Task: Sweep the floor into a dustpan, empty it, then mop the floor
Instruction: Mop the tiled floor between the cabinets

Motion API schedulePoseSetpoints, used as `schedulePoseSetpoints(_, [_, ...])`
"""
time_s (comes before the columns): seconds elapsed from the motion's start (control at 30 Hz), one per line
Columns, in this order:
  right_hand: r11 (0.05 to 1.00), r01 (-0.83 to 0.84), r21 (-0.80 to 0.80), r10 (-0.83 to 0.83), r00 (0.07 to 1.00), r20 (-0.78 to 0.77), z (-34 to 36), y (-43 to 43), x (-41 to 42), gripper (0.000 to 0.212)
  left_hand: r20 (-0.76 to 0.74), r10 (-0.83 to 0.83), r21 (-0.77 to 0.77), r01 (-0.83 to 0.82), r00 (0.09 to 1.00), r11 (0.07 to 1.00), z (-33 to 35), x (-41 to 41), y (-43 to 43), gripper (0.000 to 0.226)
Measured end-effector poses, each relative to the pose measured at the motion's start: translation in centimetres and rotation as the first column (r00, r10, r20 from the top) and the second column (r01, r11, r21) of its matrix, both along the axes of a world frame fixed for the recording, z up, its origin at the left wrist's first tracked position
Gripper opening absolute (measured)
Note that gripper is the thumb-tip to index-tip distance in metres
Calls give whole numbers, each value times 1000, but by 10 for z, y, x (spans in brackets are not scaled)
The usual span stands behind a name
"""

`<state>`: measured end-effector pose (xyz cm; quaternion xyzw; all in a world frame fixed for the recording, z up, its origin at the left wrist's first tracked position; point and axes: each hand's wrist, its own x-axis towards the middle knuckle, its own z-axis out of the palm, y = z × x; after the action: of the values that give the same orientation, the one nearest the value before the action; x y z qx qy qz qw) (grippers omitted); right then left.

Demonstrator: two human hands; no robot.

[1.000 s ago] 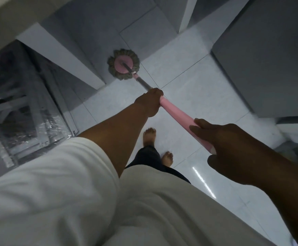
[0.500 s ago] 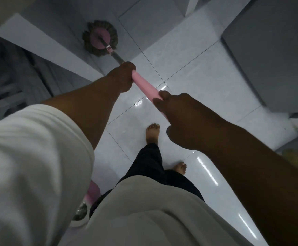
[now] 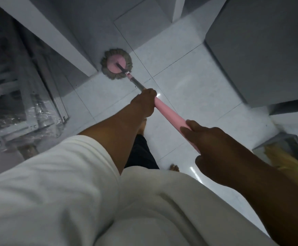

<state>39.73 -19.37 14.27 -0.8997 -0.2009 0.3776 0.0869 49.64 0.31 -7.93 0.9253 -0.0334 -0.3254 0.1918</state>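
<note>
Fingers (image 3: 191, 126) curled round mop handle (image 3: 169, 115), left hand (image 3: 144, 103) nearest mop head (image 3: 116, 63), right hand (image 3: 210, 141) further back

A home interior is suggested by glossy white floor tiles (image 3: 189, 96) and a bare foot (image 3: 174, 168). A dustpan (image 3: 294, 150) and broom (image 3: 281, 157) are seen nearby.

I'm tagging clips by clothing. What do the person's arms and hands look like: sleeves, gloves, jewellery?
Both the left hand and the right hand are bare: no gloves, no ring, watch or bracelet showing. The left arm has a loose white sleeve ending near the elbow, forearm uncovered. The right forearm is uncovered too; no sleeve of it is in frame.
</note>
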Motion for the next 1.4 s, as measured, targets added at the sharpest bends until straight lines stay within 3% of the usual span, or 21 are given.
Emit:
schedulePoseSetpoints(0.23, [999,8,-44,-9,1000,-22,39,-88,-115,75,5,-37,-90,37,999,995,29,-123,-88,39])
schedulePoseSetpoints(0.43, [998,-4,-66,2,1000,-29,63,-120,-153,76,25,-23,-108,26,999,994,43,-176,-114,31])
schedulePoseSetpoints(0.77, [998,-32,-57,28,997,-76,43,-95,-138,81,33,53,-129,-48,998,990,35,-174,-70,31])
schedulePoseSetpoints(1.07, [993,-117,18,118,992,-53,19,0,-92,82,50,160,-106,-154,986,982,16,-141,28,37])
schedulePoseSetpoints(1.23, [990,-138,32,140,989,-45,11,33,-86,74,23,131,-59,-129,991,990,10,-126,53,40])
schedulePoseSetpoints(1.4, [994,-104,-20,103,994,-23,14,8,-114,74,15,77,-21,-77,997,997,9,-143,23,42])
